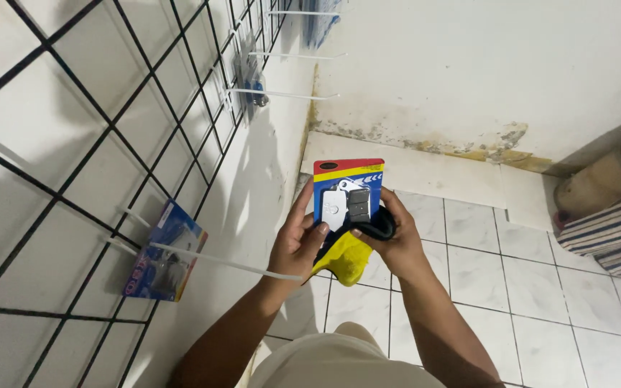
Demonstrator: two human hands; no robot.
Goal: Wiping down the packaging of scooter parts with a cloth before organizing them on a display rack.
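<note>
down at chest height, both hands meet over the tiled floor (483, 273). left hand (297, 241) is wrapped round the left edge of a carded blister pack (346, 194), thumb across the front, fingers behind, closed firmly on it so the card stands upright and faces the camera. right hand (395, 241) takes the lower right corner, and it's busy: a dark band (382, 228) loops under its fingers and a yellow cloth (346, 260) hangs bunched below the pack, pinched in that same closed grip. two hands on one light card looks like steadying it for a good look at the grey parts under the clear bubble.

off to the left, a black wire grid panel (109, 144) leans along the white wall, white hooks (282, 94) jutting out of it. a second pack (163, 262), blue-backed, hangs on one lower hook, well apart from the hands. higher hooks carry more small items, too far up to tell. at far right, a striped fabric (612, 233) edges into view.
</note>
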